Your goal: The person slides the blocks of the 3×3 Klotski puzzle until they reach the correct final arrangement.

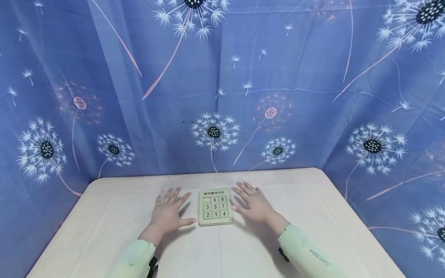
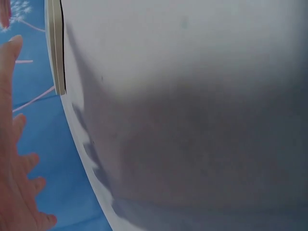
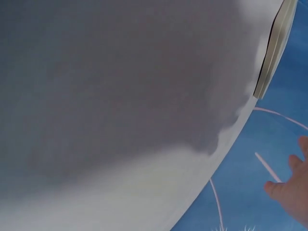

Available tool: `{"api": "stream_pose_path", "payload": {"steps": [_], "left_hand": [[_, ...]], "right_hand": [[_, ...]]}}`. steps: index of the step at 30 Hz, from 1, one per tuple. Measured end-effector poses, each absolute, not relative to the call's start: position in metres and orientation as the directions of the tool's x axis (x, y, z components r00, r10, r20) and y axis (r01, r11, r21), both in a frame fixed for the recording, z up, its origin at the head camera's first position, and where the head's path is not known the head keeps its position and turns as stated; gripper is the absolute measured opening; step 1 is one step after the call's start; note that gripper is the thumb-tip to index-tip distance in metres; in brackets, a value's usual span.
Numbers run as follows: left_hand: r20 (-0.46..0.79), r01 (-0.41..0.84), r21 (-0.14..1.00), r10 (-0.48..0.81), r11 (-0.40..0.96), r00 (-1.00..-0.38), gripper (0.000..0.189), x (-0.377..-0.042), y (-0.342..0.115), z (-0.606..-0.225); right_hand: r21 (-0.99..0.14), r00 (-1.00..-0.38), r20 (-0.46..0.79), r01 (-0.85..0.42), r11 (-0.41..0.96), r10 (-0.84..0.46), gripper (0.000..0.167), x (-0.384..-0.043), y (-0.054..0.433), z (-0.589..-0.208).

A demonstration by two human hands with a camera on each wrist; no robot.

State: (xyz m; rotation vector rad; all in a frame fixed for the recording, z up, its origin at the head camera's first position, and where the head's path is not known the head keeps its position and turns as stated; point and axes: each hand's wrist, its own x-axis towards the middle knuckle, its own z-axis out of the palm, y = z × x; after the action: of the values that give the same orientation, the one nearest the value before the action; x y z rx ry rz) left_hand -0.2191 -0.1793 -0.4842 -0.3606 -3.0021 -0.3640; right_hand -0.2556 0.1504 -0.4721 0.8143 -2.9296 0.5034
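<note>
Pale-green board [image 1: 217, 221], one, headed "磁力数字"; eight tiles [image 1: 215, 207], numbered 1–8. Left hand [image 1: 167, 214] and right hand [image 1: 256, 205] flank it; fingers spread.

1. A pale slab [image 3: 276, 48], seen edge-on, lies on a white surface [image 3: 144, 207].
2. Left of the slab, a broad, blurred shadow [image 3: 134, 96] covers that surface.
3. Beyond the slab hangs blue cloth [image 3: 236, 154] with pink lines [image 3: 267, 167].
4. Below the slab, apart from it, the right hand [image 3: 292, 192] partly shows.
</note>
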Motion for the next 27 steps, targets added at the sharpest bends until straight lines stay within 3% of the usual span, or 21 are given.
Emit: {"api": "stream_pose_path", "payload": {"steps": [27], "left_hand": [[0.067, 0.327, 0.225, 0.321, 0.918, -0.945, 0.097, -0.234, -0.158, -0.49]], "right_hand": [[-0.24, -0.819, 0.044, -0.564, 0.79, -0.572, 0.067, -0.266, 0.132, -0.484]]}}
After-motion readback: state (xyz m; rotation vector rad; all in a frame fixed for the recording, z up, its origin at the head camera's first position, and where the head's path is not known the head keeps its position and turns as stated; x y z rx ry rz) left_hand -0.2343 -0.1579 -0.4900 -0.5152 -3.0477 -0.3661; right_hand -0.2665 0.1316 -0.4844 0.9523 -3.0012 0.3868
